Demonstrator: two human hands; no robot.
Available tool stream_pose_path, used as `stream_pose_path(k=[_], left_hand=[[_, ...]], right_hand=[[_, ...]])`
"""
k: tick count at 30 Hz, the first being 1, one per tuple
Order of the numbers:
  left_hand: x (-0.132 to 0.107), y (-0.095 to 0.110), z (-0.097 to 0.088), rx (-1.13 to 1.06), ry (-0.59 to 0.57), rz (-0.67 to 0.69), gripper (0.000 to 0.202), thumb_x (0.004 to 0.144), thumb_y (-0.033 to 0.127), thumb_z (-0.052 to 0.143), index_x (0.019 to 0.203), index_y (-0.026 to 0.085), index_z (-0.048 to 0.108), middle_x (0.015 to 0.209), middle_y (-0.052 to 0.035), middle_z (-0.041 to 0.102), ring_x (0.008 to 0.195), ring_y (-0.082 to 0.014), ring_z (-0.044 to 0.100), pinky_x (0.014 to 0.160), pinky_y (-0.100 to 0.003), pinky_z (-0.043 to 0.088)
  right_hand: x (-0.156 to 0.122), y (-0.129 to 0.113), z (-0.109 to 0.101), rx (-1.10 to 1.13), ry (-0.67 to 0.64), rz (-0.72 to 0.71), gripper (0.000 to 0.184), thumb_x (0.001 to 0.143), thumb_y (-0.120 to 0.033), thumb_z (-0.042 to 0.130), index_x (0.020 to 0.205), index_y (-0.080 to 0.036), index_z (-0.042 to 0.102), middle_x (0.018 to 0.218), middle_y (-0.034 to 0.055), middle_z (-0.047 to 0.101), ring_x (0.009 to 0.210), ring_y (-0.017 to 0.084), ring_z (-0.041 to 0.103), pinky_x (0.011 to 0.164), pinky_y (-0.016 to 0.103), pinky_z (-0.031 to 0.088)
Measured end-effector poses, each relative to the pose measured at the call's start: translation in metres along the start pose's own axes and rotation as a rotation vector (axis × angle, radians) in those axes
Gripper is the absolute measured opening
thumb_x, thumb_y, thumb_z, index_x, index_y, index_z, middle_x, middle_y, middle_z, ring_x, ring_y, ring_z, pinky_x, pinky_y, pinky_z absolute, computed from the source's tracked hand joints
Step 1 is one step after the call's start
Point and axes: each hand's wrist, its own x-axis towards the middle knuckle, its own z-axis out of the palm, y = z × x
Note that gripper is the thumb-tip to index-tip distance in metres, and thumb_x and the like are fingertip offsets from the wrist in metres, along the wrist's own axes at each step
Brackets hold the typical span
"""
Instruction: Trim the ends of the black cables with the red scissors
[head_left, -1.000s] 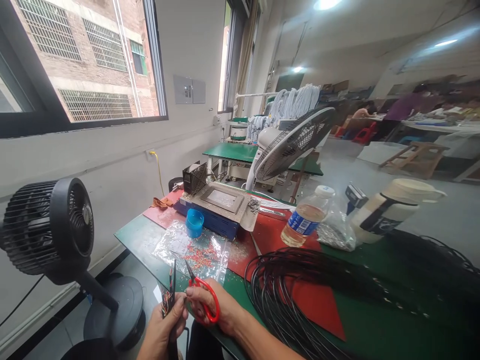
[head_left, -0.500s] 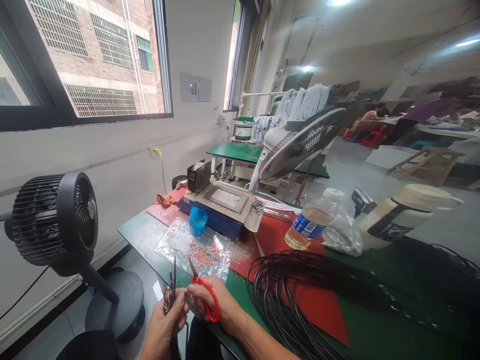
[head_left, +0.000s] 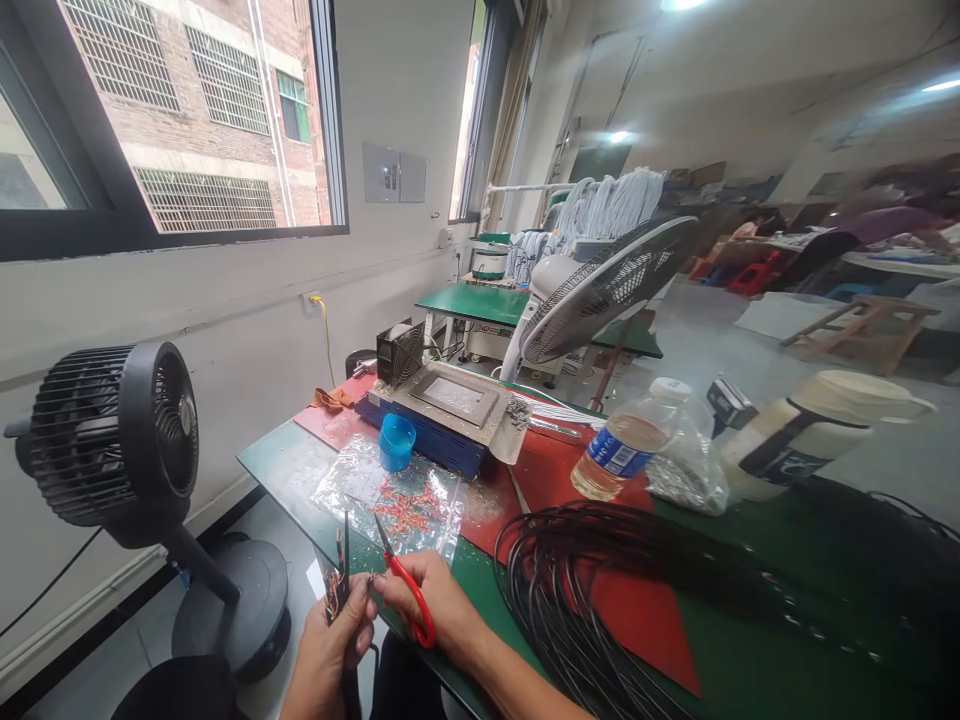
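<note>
My left hand (head_left: 341, 632) is closed around a bunch of black cables (head_left: 337, 590), whose stripped ends show thin coloured wires above the fist. In my right hand (head_left: 439, 605) is a pair of red-handled scissors (head_left: 411, 592), blades pointing up and away. The thumb and fingertips of both hands nearly meet, and something tiny between them is too small to make out. Just beyond the hands lies a clear plastic bag (head_left: 349, 488) strewn with red and orange wire scraps (head_left: 405, 505).
A blue cup (head_left: 397, 442) stands by a blue-sided machine (head_left: 431, 435) with a metal top. Coiled black cables (head_left: 570, 600) cover the table's right side, near a bottle (head_left: 619, 445) and a jug (head_left: 799, 430). A black fan (head_left: 120, 440) stands left; a person sits far right.
The scissors have tilted slightly and their tips shifted left. Both hands keep nearly the same place, still close together; the view has moved a little.
</note>
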Motion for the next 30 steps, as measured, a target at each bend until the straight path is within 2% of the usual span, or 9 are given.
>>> stream_pose_path(k=[4, 9, 11, 15, 17, 20, 23, 26, 30], left_hand=[[0.0004, 0.0002, -0.0015, 0.032, -0.034, -0.004, 0.037, 0.072, 0.05, 0.052, 0.058, 0.015, 0.05, 0.039, 0.0062, 0.034, 0.04, -0.0051, 0.02, 0.044, -0.025, 0.009], [-0.0016, 0.0017, -0.0004, -0.002, 0.029, 0.026, 0.034, 0.068, 0.048, 0.058, 0.064, 0.014, 0.053, 0.041, 0.006, 0.037, 0.042, -0.0057, 0.025, 0.045, -0.024, 0.013], [-0.0024, 0.002, 0.0006, -0.01, 0.032, 0.041, 0.034, 0.066, 0.047, 0.06, 0.067, 0.014, 0.054, 0.041, 0.0059, 0.038, 0.042, -0.0058, 0.026, 0.045, -0.023, 0.013], [-0.0007, -0.0014, 0.0005, 0.005, 0.001, 0.057, 0.033, 0.067, 0.047, 0.06, 0.061, 0.015, 0.053, 0.041, 0.0047, 0.041, 0.041, -0.0056, 0.025, 0.044, -0.024, 0.011], [0.0011, -0.0036, -0.0007, 0.007, -0.007, 0.052, 0.034, 0.067, 0.047, 0.059, 0.06, 0.014, 0.054, 0.04, 0.0041, 0.042, 0.04, -0.0054, 0.025, 0.043, -0.024, 0.011], [0.0022, -0.0034, -0.0023, -0.004, -0.008, 0.022, 0.035, 0.068, 0.047, 0.059, 0.062, 0.013, 0.056, 0.039, 0.0027, 0.045, 0.037, -0.0043, 0.025, 0.041, -0.024, 0.009], [0.0004, 0.0006, -0.0027, -0.053, -0.002, -0.005, 0.033, 0.067, 0.046, 0.06, 0.062, 0.013, 0.057, 0.038, 0.0032, 0.044, 0.035, -0.0031, 0.026, 0.04, -0.023, 0.009], [-0.0012, 0.0027, -0.0027, -0.059, -0.022, -0.02, 0.036, 0.067, 0.047, 0.06, 0.055, 0.013, 0.054, 0.034, 0.0039, 0.04, 0.034, -0.0023, 0.023, 0.039, -0.022, 0.008], [0.0008, -0.0005, -0.0033, -0.059, -0.062, -0.018, 0.038, 0.064, 0.049, 0.062, 0.054, 0.012, 0.056, 0.034, 0.0012, 0.046, 0.031, -0.0015, 0.024, 0.038, -0.022, 0.008]], right_hand=[[-0.0014, 0.0002, -0.0005, -0.069, -0.006, -0.071, 0.038, 0.07, -0.047, 0.061, 0.057, -0.011, 0.059, 0.042, -0.0044, 0.041, 0.04, 0.005, 0.032, 0.039, 0.018, 0.021], [-0.0042, 0.001, -0.0002, -0.233, 0.058, -0.193, 0.034, 0.066, -0.043, 0.067, 0.056, -0.011, 0.06, 0.045, -0.0052, 0.037, 0.045, 0.005, 0.029, 0.042, 0.019, 0.019], [-0.0047, 0.0011, 0.0007, -0.256, 0.077, -0.209, 0.035, 0.067, -0.044, 0.066, 0.057, -0.011, 0.061, 0.045, -0.0049, 0.038, 0.046, 0.005, 0.03, 0.043, 0.019, 0.02], [-0.0033, 0.0032, 0.0023, -0.24, 0.122, -0.252, 0.041, 0.07, -0.047, 0.062, 0.054, -0.01, 0.059, 0.046, -0.0036, 0.042, 0.046, 0.006, 0.034, 0.044, 0.019, 0.023], [-0.0016, 0.0053, 0.0018, -0.171, 0.134, -0.231, 0.044, 0.072, -0.05, 0.059, 0.054, -0.011, 0.057, 0.045, -0.0036, 0.043, 0.044, 0.006, 0.035, 0.043, 0.019, 0.024], [0.0006, 0.0063, -0.0008, 0.01, 0.072, -0.121, 0.045, 0.072, -0.056, 0.056, 0.06, -0.012, 0.055, 0.044, -0.0044, 0.043, 0.038, 0.005, 0.035, 0.039, 0.018, 0.024], [0.0007, 0.0031, -0.0027, 0.14, 0.002, -0.08, 0.044, 0.067, -0.056, 0.063, 0.06, -0.013, 0.052, 0.043, -0.0051, 0.042, 0.035, 0.004, 0.035, 0.037, 0.018, 0.023], [0.0, 0.0005, -0.0018, 0.18, -0.029, -0.076, 0.044, 0.062, -0.054, 0.067, 0.058, -0.013, 0.05, 0.042, -0.0054, 0.042, 0.036, 0.004, 0.034, 0.037, 0.017, 0.023], [0.0001, 0.0016, -0.0001, 0.168, -0.035, -0.077, 0.045, 0.064, -0.056, 0.065, 0.06, -0.014, 0.05, 0.042, -0.0058, 0.04, 0.035, 0.004, 0.032, 0.036, 0.018, 0.021]])
